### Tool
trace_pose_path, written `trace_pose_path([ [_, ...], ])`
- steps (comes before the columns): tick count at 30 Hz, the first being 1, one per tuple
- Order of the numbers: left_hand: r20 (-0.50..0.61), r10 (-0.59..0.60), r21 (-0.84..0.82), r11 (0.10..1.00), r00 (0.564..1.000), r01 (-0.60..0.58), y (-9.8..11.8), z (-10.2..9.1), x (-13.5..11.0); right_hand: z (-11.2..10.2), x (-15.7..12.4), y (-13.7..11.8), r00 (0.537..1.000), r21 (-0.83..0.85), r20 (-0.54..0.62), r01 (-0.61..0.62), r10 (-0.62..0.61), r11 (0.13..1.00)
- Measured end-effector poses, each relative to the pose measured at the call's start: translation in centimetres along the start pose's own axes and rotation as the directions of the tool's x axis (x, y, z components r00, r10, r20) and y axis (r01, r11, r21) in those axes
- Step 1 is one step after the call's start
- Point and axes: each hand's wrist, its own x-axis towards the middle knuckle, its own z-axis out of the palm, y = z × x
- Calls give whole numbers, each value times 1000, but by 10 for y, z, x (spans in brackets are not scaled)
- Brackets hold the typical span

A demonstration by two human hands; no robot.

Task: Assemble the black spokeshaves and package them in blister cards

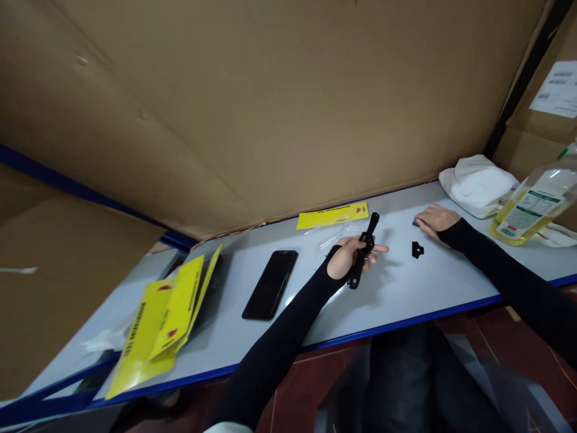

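My left hand (pixel 349 257) is closed around a black spokeshave (pixel 367 243), its two handles sticking out above and below the palm. Over the table to the right, my right hand (pixel 438 221) pinches a small dark piece (pixel 415 222) at the fingertips; most of it is hidden, and its kind is unclear. Between the hands, nearer the right one, a small black metal plate (pixel 418 249) with a notched outline lies flat on the grey tabletop (pixel 392 307). Clear plastic packaging with a yellow card (pixel 332 216) lies behind my left hand.
A black phone (pixel 270 284) lies left of my left forearm. Several yellow-carded packages (pixel 157 325) are at the left end. On the right are a white cloth bundle (pixel 478 183) and a bottle of yellow liquid (pixel 532 207). A cardboard wall (pixel 288 108) closes the back.
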Motion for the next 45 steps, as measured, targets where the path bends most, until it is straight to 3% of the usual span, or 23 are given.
trace_pose_path([
  [4,36,-6,23,1000,999,5,-4,-1,2,-27,12,-22,981,155,-194,44,-13,987],
  [6,31,-33,57,998,999,31,-7,-1,3,-43,18,-45,979,195,-203,68,-27,978],
  [9,21,-55,106,993,998,53,-9,3,1,-48,24,-84,967,189,-159,227,-198,955],
  [12,16,-47,170,984,999,43,-9,5,-2,-34,30,-109,853,125,-306,477,-423,870],
  [14,25,-26,215,976,999,20,-8,6,-4,-25,32,-112,790,82,-340,565,-510,821],
  [19,51,92,212,972,994,-101,-7,7,-5,-31,34,-95,830,59,-262,523,-493,850],
  [23,34,110,220,969,993,-115,-4,10,-9,-37,39,-95,777,61,-309,591,-548,804],
  [30,6,112,279,954,994,-110,-11,14,-12,-26,37,-101,765,50,-344,594,-545,803],
  [36,-69,130,175,978,989,-116,-22,9,-2,-13,32,-90,833,240,-335,528,-441,815],
  [40,-80,150,118,983,985,-141,-26,8,2,-7,31,-85,827,319,-315,554,-465,769],
  [45,-96,150,129,982,984,-137,-29,6,4,-6,35,-93,877,574,-346,479,-333,664],
])
